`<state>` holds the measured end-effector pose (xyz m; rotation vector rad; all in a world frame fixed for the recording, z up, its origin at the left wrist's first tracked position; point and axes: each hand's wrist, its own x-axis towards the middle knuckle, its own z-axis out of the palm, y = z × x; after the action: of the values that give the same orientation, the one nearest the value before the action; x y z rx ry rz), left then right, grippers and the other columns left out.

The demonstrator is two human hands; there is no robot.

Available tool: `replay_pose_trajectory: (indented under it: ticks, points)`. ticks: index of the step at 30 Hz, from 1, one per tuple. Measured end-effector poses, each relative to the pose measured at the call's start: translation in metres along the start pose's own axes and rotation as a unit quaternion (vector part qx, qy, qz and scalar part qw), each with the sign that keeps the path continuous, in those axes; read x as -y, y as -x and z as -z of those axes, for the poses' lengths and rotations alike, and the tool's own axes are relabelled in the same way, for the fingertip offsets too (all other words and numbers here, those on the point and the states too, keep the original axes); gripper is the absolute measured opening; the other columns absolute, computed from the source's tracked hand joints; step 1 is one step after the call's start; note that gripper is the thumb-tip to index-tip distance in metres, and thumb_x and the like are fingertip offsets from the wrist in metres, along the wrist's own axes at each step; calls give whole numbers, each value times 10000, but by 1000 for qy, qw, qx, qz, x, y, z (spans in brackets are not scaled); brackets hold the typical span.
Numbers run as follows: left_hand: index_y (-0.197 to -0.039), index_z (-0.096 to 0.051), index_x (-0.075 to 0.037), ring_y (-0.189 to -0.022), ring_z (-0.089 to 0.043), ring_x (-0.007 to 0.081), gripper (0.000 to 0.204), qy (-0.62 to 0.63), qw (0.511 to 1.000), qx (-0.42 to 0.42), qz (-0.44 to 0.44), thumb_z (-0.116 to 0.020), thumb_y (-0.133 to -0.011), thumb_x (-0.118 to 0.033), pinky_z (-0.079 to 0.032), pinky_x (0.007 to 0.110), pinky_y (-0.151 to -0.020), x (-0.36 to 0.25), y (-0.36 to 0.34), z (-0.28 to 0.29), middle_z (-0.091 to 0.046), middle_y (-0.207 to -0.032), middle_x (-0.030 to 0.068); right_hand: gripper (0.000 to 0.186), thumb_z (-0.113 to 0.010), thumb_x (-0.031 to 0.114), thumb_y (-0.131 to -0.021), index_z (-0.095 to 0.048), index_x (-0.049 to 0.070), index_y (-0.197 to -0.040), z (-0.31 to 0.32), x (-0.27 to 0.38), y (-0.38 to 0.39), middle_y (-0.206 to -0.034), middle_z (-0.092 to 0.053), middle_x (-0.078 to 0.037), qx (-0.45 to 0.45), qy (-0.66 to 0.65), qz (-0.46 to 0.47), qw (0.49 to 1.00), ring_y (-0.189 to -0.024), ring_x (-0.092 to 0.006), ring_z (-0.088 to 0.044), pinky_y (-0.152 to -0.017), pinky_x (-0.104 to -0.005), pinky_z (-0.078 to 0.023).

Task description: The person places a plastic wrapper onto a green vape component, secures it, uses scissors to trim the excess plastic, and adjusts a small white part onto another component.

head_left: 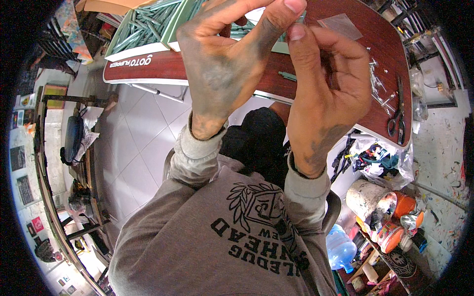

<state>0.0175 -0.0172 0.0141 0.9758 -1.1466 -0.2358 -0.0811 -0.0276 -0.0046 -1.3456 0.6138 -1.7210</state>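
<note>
Both of my hands are raised in front of me above the table, their fingertips close together at the top of the view. My left hand (224,59) is closed in a pinch, its thumb pointing up to the right. Beside it my right hand (323,84) is closed too, thumb against bent fingers. Whatever sits between the fingertips is too small or hidden to make out. Behind and below the hands lies a single green pen (287,76) near the table's front edge. Boxes (173,35) full of greenish pens (148,27) stand at the back left, partly covered by my left hand.
The dark red table (316,59) carries scattered small whitish pieces (380,89), black scissors (394,121) and a clear plastic sheet (340,25) on its right. Beyond its right end are a plastic bag (382,160), stained containers (365,200) and a blue water jug (340,249).
</note>
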Motion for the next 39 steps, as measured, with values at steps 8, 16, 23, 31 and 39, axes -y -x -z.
replay_pose_trajectory:
  ticks: [8,16,23,31,39]
  points:
    - [-1076,-718,27,-706,-570,79,244,9,999,2,43,-741,-880,-116,-449,209,-627,-1,-2,5,-677,-866,55,201,-719,68,-888,-661,-28,-1055,6,22,-10,-957,-694,-97,81,-118,-99,985,-852,-104,-642,-741,-199,-512]
    - [-1079,-713,30,-842,-651,112,248,86,993,7,86,-727,-890,-130,-520,225,-747,-3,-13,10,-726,-965,113,190,-714,106,-898,-683,-5,-1050,-5,14,-8,-926,-674,-37,55,5,-37,998,-833,-90,-635,-726,-187,-497]
    - [-1075,-712,31,-889,-669,143,245,77,996,28,42,-720,-894,-135,-536,254,-797,-2,-19,12,-727,-997,140,188,-726,134,-892,-699,11,-1032,-2,24,-13,-908,-663,-14,77,71,-20,994,-845,-80,-624,-736,-185,-479]
    - [-1090,-704,36,-899,-669,140,237,75,993,35,85,-706,-900,-105,-535,245,-805,-22,-24,9,-726,-1005,143,198,-738,145,-884,-707,11,-1026,-4,37,-17,-911,-680,-25,99,20,-38,994,-849,-85,-629,-747,-202,-484]
    - [-1100,-698,41,-901,-661,129,242,70,994,37,76,-699,-904,-101,-530,235,-810,-11,-29,11,-723,-1012,135,213,-744,142,-877,-698,6,-1035,-1,11,-20,-898,-688,-32,76,46,-5,996,-847,-91,-628,-756,-208,-482]
